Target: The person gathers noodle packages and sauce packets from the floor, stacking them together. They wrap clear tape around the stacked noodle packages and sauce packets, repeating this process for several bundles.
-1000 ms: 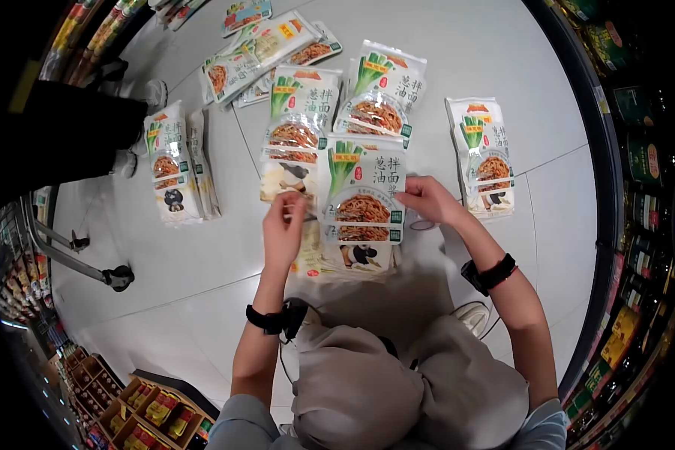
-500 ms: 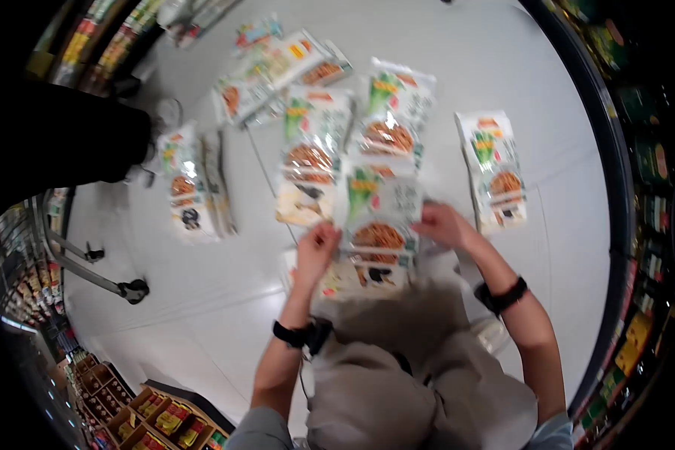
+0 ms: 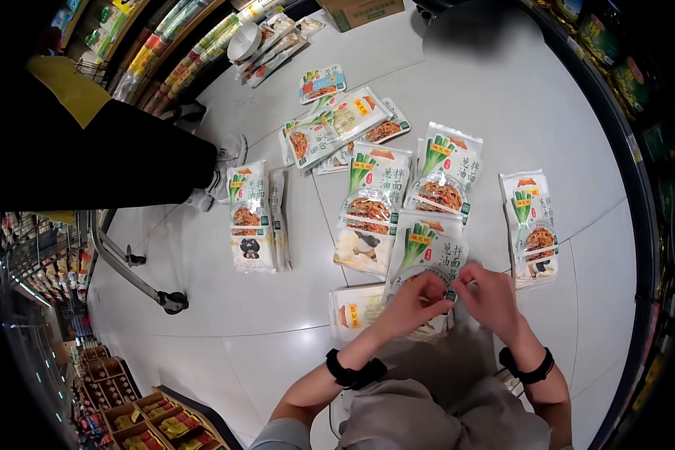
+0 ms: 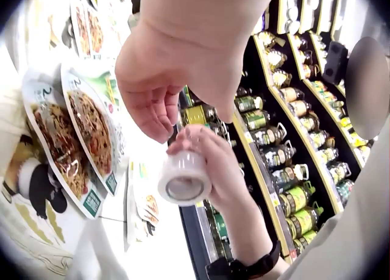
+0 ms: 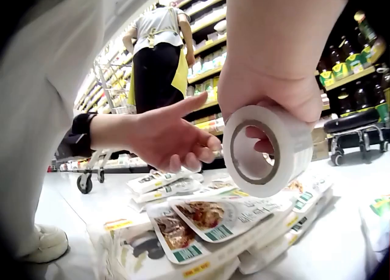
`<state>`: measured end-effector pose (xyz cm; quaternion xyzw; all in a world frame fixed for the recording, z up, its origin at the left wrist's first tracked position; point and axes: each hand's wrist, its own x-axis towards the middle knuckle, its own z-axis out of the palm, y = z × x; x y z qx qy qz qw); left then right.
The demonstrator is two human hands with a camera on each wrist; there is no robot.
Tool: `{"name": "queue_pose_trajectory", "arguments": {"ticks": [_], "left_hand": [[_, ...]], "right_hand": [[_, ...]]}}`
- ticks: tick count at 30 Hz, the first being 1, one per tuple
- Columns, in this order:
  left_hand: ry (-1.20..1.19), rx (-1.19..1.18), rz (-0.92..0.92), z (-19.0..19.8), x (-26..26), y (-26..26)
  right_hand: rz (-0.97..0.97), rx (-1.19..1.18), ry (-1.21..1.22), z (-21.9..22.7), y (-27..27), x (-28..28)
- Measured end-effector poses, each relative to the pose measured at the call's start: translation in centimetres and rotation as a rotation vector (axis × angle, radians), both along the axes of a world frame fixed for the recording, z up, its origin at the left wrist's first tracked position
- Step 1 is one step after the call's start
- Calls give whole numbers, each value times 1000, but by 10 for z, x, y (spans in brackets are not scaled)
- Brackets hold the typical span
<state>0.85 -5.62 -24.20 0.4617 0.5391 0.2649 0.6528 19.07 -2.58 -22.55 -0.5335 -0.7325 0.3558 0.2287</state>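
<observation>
A roll of clear tape is gripped by my right hand, which wraps fingers through its core in the right wrist view; the head view hides the roll. My left hand hovers beside it, fingers loosely bent and thumb apart, with nothing visible in its grasp in the right wrist view. Under both hands lie two overlapping white noodle-sauce pouches with spring onions and a noodle bowl printed on them. These rest on a whitish noodle packet on the floor.
Similar pouch-and-packet sets lie ahead, at right and at left. A loose heap of packets is farther off. Left of me stand a person's dark-trousered leg and a cart wheel. Stocked shelves line the right.
My left hand has moved from the pouches' left side to over them, close to my right hand. The head view has shifted, so the floor items appear lower and farther right.
</observation>
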Motion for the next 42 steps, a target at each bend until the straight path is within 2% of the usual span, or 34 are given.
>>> {"name": "queue_pose_trajectory", "arguments": {"ticks": [3, 5, 9, 11, 14, 19, 21, 23, 25, 27, 28, 30, 31, 33, 34, 36, 37, 39, 41, 42], "left_hand": [[-94, -29, -98, -3, 14, 1], [-276, -48, 14, -7, 17, -4], [-229, -20, -22, -11, 17, -5], [-352, -125, 9, -12, 18, -5], [-334, -99, 95, -10, 24, -8], [-317, -85, 128, -15, 23, -10], [-301, -81, 149, -25, 18, -13], [-280, -117, 166, -30, 12, -15], [-218, -134, 94, -32, 6, -17], [-442, -78, 91, -38, 6, -20], [-456, -170, 102, -33, 5, -20], [-487, -284, 96, -23, 2, -16], [-488, -315, 82, -28, -1, -17], [-549, -424, 89, -30, -6, -15], [-549, -430, 92, -33, -6, -17], [-693, -469, 138, -39, -9, -19], [-684, -463, 143, -38, -9, -19], [-821, -626, 252, -36, -6, -18], [-726, -625, 287, -34, 1, -15], [-597, -626, 258, -34, 4, -15]], "right_hand": [[2, 44, -16, 9, -1, -6], [-10, 60, -3, 8, -1, -6], [-52, 59, 36, 5, -1, -4], [-53, 45, 40, 5, -1, -3], [-62, 45, 46, 3, -2, -3], [-43, 32, 49, 4, -4, -1], [-66, 95, 78, 1, -4, 2], [-81, 60, 70, 1, -4, 3], [-58, -27, 97, -3, -5, 7], [-42, -122, 84, -1, -5, 10], [-62, -156, 56, -5, -7, 12], [30, -423, 234, -19, -5, 18], [20, -432, 221, -28, -8, 21], [66, -630, 473, -41, -11, 21], [110, -734, 411, -35, -9, 25], [112, -719, 386, -30, -12, 25], [116, -693, 359, -29, -12, 24], [150, -649, 324, -26, -9, 22], [180, -604, 282, -26, -9, 20], [190, -549, 246, -26, -9, 19]]}}
